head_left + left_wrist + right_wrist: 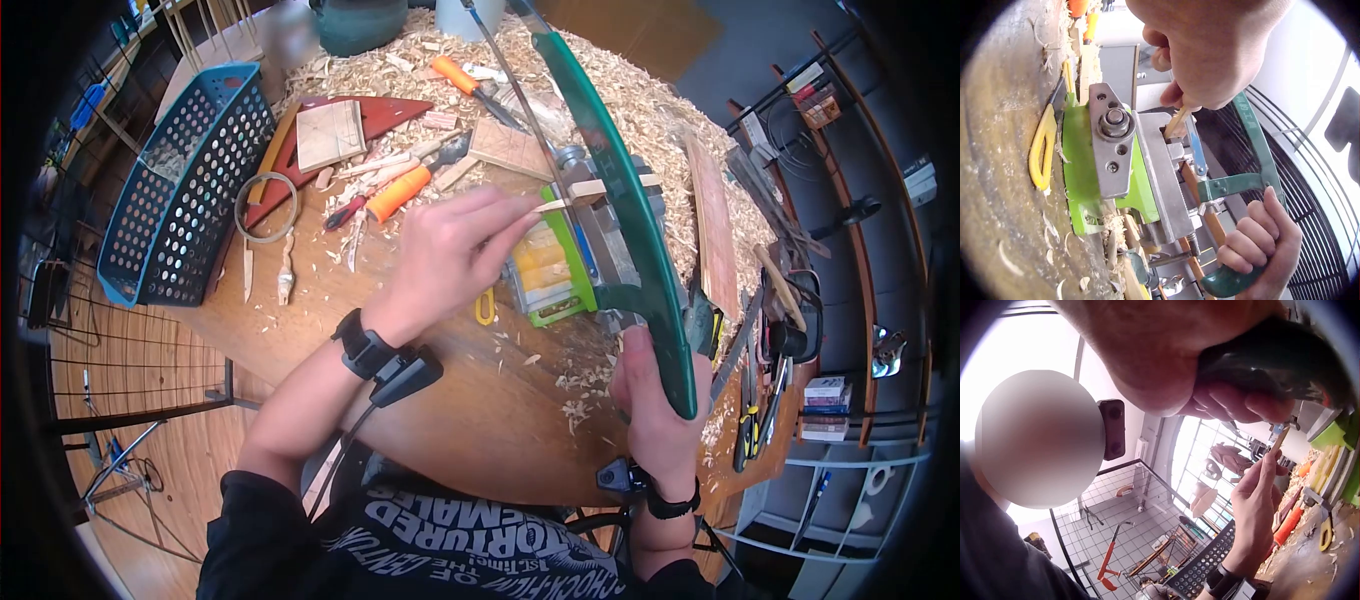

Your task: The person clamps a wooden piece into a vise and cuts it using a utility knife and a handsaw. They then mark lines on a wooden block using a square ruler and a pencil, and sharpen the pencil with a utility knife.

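Note:
My right hand is wrapped round the handle of a green-framed hacksaw, whose frame slants up and away across the bench. Its thin blade crosses the wood beside the vise. In the left wrist view, the fingers of the right hand curl round the green grip. My left hand pinches the end of a slim wooden stick with thumb and fingers. The stick reaches to the top of a grey metal vise with a lime-green base.
Wood shavings cover the far bench. At the left stand a blue perforated basket and a roll of tape. Orange-handled tools and small boards lie beyond the left hand. Pliers lie at the right edge.

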